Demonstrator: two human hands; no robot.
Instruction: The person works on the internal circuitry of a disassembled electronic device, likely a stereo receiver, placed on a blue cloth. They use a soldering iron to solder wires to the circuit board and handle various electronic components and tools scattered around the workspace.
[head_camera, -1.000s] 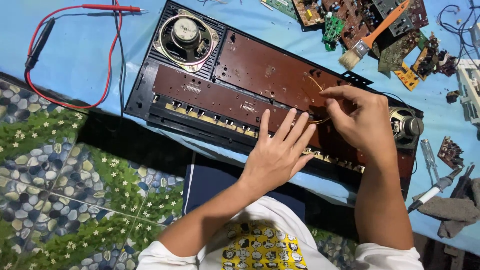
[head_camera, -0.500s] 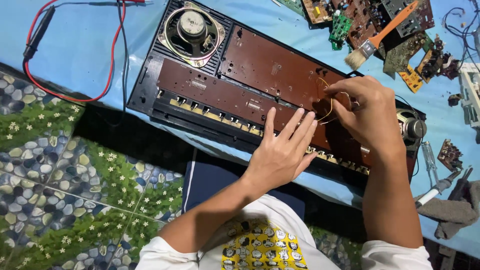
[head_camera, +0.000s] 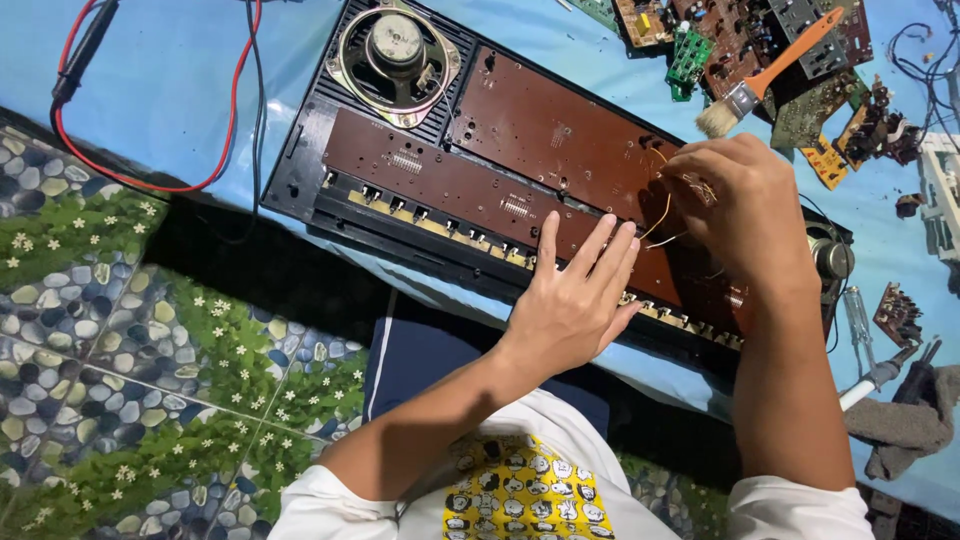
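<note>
On the blue cloth, we press our left hand (head_camera: 575, 300) flat and open on the brown circuit board (head_camera: 520, 170) in its black chassis (head_camera: 300, 170) while our right hand (head_camera: 745, 200) pinches thin wires (head_camera: 662, 215), with the board apparently not yet freed.

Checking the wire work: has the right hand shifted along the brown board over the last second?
Yes. The right hand moved up the brown circuit board, away from the switch row, lifting thin wires.
</note>
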